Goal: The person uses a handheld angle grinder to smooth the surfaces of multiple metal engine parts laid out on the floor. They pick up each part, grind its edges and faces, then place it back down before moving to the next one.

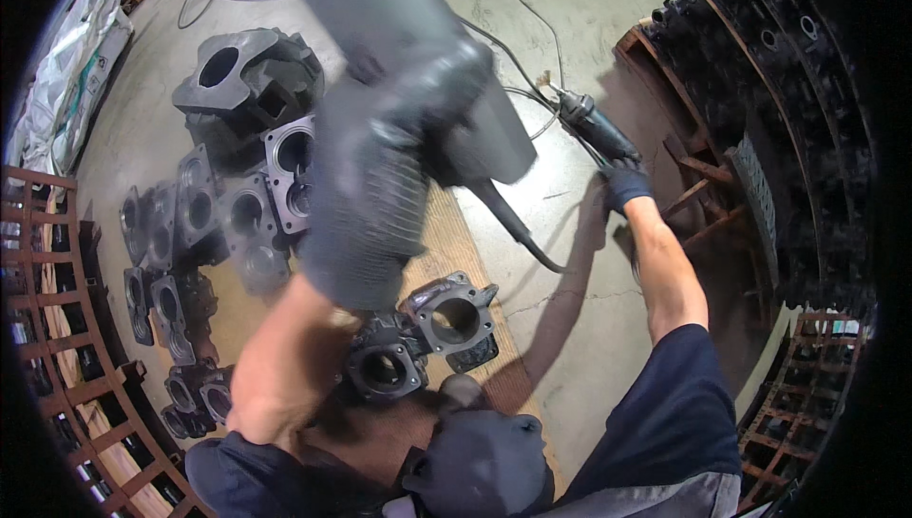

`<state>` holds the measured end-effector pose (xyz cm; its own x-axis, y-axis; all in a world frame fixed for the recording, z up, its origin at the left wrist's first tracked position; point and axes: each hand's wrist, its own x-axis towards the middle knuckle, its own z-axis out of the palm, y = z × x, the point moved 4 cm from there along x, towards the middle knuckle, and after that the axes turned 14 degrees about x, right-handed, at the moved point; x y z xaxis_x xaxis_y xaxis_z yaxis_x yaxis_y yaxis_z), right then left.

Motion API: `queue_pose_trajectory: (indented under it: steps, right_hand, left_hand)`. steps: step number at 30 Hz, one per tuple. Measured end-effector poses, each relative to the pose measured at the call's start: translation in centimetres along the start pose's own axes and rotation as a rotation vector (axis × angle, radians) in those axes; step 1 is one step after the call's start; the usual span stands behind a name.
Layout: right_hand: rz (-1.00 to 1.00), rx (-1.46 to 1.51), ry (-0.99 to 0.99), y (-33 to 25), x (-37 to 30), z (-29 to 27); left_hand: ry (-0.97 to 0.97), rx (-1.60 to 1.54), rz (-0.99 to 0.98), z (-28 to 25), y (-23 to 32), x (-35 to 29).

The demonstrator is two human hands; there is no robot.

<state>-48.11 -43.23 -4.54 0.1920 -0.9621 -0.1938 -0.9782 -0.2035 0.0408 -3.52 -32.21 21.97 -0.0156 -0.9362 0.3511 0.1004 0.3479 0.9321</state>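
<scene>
My left hand [432, 91], in a black glove, is wrapped round a large dark grey corded power tool [385, 10]. The tool is raised close in front of me, slightly blurred, and its cord hangs from the lower right end. Its working end is cut off at the top. Out to the right, my gloved right hand [625, 186] is closed on the rear end of a slimmer black die grinder [598, 124], whose metal nose points up and left. Beneath my left arm lie machined metal castings with round bores, among them one casting [454, 320] near the board's edge.
A large dark casting [252, 81] stands at the upper left. Several flanged castings [199, 205] crowd the wooden board [465, 233]. Cables [518, 5] trail over the concrete floor. Racks of black parts [760, 72] stand right; a rusty metal grid [43, 262] stands left.
</scene>
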Motion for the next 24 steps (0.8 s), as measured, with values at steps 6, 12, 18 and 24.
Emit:
queue_pose_trajectory:
  steps: [6,12,18,24]
  right_hand:
    - [0.079,0.445,0.077,-4.5,-0.2,-7.6]
    - [0.073,1.515,0.013,-11.1,-4.8,-14.1]
    - [-0.002,1.466,-0.088,-22.1,-5.2,-13.2]
    - [0.236,1.404,-0.190,-25.3,-0.7,-9.7]
  left_hand:
    - [0.206,-0.052,-0.269,4.1,-2.8,-1.2]
    - [0.220,-0.047,-0.582,9.2,-10.0,-5.3]
    - [0.240,0.021,-0.752,12.5,-19.0,-7.6]
    - [0.259,0.393,-0.502,10.6,-24.0,-8.7]
